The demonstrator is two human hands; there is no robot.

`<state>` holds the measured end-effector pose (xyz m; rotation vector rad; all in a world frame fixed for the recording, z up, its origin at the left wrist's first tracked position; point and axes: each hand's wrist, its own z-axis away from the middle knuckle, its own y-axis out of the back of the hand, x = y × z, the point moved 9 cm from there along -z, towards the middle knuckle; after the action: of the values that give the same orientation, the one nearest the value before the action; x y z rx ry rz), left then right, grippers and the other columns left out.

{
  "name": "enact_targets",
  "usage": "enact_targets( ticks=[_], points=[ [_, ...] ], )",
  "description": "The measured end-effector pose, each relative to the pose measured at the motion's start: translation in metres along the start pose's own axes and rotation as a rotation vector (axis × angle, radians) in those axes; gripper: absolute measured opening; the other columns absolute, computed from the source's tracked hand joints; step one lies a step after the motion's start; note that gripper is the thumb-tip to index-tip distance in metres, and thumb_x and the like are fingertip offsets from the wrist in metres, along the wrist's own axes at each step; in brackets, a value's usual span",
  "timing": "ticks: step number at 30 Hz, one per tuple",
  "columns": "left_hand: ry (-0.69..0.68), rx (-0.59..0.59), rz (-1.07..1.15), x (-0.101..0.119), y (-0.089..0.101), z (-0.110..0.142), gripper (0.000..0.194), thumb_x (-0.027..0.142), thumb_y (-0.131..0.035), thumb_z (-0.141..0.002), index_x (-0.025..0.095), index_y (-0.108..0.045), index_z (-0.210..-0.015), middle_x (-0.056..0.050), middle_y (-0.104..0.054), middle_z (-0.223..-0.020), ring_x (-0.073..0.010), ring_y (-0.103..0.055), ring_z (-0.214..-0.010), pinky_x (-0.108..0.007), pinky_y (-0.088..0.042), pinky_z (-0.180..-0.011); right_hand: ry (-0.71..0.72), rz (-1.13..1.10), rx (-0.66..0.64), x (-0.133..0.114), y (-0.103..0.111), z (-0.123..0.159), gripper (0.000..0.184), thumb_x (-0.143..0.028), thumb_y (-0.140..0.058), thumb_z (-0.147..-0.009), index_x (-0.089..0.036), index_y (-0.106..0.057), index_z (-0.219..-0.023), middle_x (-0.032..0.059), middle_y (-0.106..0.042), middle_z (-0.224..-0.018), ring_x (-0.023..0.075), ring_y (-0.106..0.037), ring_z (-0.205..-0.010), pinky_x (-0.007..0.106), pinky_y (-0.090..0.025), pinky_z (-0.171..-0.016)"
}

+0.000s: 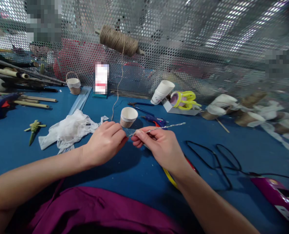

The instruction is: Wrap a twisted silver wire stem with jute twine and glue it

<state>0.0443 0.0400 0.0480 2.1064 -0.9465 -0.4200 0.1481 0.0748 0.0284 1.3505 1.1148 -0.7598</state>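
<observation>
A thin, twisted silvery wire runs between my two hands, its free end pointing out to the right. My right hand pinches it between thumb and fingers. My left hand is closed around the other end; its fingertips are mostly hidden. Just beyond the hands stands a small paper cup, its lower part wrapped in brown material. A blue glue gun lies behind my right hand. Partly covered by that hand is a tool with yellow and red handles.
White lace fabric lies left, near clear glue sticks and a small handled basket. A twine spool hangs on the mesh panel. Stacked paper cups stand behind. A black cable loops at right by a purple device.
</observation>
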Motion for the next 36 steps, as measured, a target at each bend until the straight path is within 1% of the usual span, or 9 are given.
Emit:
enact_targets(
  ticks=[5,8,10,13,16,19,22,28,36],
  points=[
    [0.051,-0.051,0.061,-0.005,-0.004,-0.001,0.029,0.017,-0.039,-0.087,0.011,-0.059,-0.067,-0.008,-0.058,-0.065,-0.0163,-0.053,-0.062,-0.031,-0.044,-0.059,0.008,-0.021,0.013,0.001,0.000,0.000,0.017,-0.024,-0.057,-0.080,-0.012,-0.065,-0.070,0.0052,-0.067,-0.067,0.0124,-0.063,-0.056,0.026,-0.055,-0.055],
    [0.235,-0.176,0.409,-0.023,-0.017,-0.001,0.020,0.018,-0.047,-0.084,0.012,-0.057,-0.068,-0.003,-0.056,-0.064,-0.0113,-0.050,-0.059,-0.023,-0.041,-0.055,0.015,-0.022,-0.040,0.001,-0.002,0.000,0.017,-0.023,-0.057,-0.079,-0.012,-0.066,-0.069,0.0058,-0.068,-0.071,0.0128,-0.064,-0.059,0.026,-0.055,-0.057],
    [0.400,-0.330,0.724,-0.032,-0.032,0.003,0.017,0.020,-0.052,-0.080,0.013,-0.055,-0.065,0.002,-0.052,-0.059,-0.0081,-0.046,-0.055,-0.020,-0.037,-0.052,0.010,-0.028,-0.100,0.001,-0.005,0.000,0.018,-0.023,-0.058,-0.079,-0.012,-0.067,-0.068,0.0064,-0.068,-0.072,0.0129,-0.064,-0.060,0.026,-0.055,-0.058],
    [0.603,-0.527,1.230,-0.027,-0.051,0.014,0.017,0.022,-0.056,-0.077,0.013,-0.054,-0.063,0.004,-0.053,-0.057,-0.0063,-0.045,-0.053,-0.020,-0.038,-0.053,0.004,-0.109,-0.174,0.000,-0.008,0.001,0.017,-0.023,-0.059,-0.078,-0.012,-0.068,-0.069,0.0055,-0.067,-0.070,0.0123,-0.064,-0.058,0.025,-0.055,-0.057],
    [0.758,-0.599,1.602,-0.017,-0.060,0.022,0.015,0.023,-0.063,-0.071,0.012,-0.056,-0.063,0.002,-0.057,-0.059,-0.0060,-0.049,-0.054,-0.021,-0.039,-0.055,0.007,-0.195,-0.204,-0.003,-0.009,0.002,0.016,-0.023,-0.061,-0.077,-0.012,-0.068,-0.069,0.0044,-0.067,-0.069,0.0118,-0.063,-0.058,0.024,-0.055,-0.056],
    [0.847,-0.641,1.752,-0.010,-0.069,0.029,0.020,0.026,-0.070,-0.065,0.012,-0.056,-0.062,0.002,-0.057,-0.058,-0.0064,-0.050,-0.054,-0.021,-0.038,-0.054,0.002,-0.202,-0.236,-0.005,-0.010,0.004,0.017,-0.025,-0.061,-0.077,-0.013,-0.069,-0.068,0.0042,-0.067,-0.068,0.0120,-0.063,-0.058,0.024,-0.055,-0.057],
    [0.769,-0.672,1.658,-0.012,-0.071,0.029,0.022,0.030,-0.066,-0.068,0.013,-0.054,-0.063,0.002,-0.056,-0.059,-0.0068,-0.049,-0.054,-0.021,-0.039,-0.055,-0.008,-0.144,-0.257,-0.005,-0.012,0.002,0.018,-0.026,-0.060,-0.077,-0.013,-0.068,-0.068,0.0048,-0.067,-0.069,0.0124,-0.064,-0.059,0.025,-0.054,-0.057],
    [0.344,-0.521,0.873,-0.026,-0.043,0.006,0.017,0.029,-0.059,-0.075,0.013,-0.058,-0.078,0.000,-0.060,-0.073,-0.0100,-0.051,-0.067,-0.022,-0.039,-0.061,-0.047,-0.058,-0.240,0.004,-0.017,0.000,0.015,-0.022,-0.057,-0.078,-0.014,-0.066,-0.070,0.0031,-0.065,-0.069,0.0106,-0.062,-0.059,0.023,-0.053,-0.057],
    [0.415,-0.461,0.716,-0.026,-0.042,0.007,0.017,0.026,-0.057,-0.078,0.012,-0.057,-0.067,0.001,-0.057,-0.061,-0.0081,-0.048,-0.056,-0.020,-0.035,-0.053,-0.062,-0.097,-0.210,0.008,-0.015,-0.001,0.017,-0.027,-0.057,-0.079,-0.012,-0.064,-0.074,0.0036,-0.065,-0.068,0.0112,-0.062,-0.059,0.024,-0.052,-0.057]
  ],
)
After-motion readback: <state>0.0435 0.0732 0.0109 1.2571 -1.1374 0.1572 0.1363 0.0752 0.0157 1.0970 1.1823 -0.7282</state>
